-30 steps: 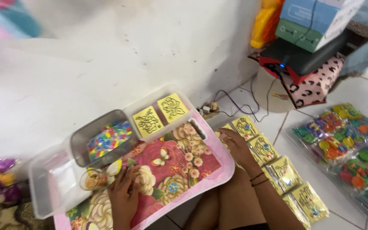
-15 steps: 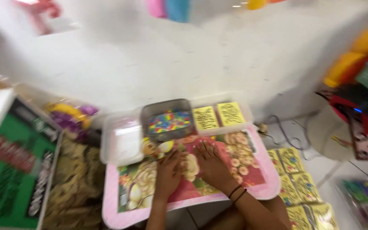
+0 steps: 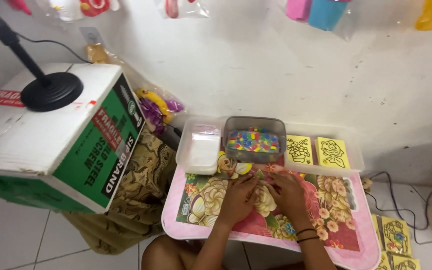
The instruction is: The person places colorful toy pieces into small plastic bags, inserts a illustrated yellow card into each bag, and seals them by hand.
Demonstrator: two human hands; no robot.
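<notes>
Head view, hands at the floral lap table (image 3: 196,227). Your left hand (image 3: 238,197) and right hand (image 3: 288,192) lie palm-down on the tabletop, fingertips meeting near the centre over a cream flower of the print — whether anything small is pinched between them, you cannot tell, nor how far each hand is closed. By the look of it, the step in hand is fine sorting or picking at the tabletop. At 12 o'clock from your hands sits the grey tin (image 3: 254,136) of coloured beads; at 1 o'clock, two yellow stencil cards (image 3: 316,151) in a clear tray (image 3: 355,162). The next move calls for a light fingertip grip — the pieces are small. The cardboard box (image 3: 51,140) at 9 o'clock hides the floor behind it; more cards (image 3: 395,235) are cut off at 4 o'clock.
</notes>
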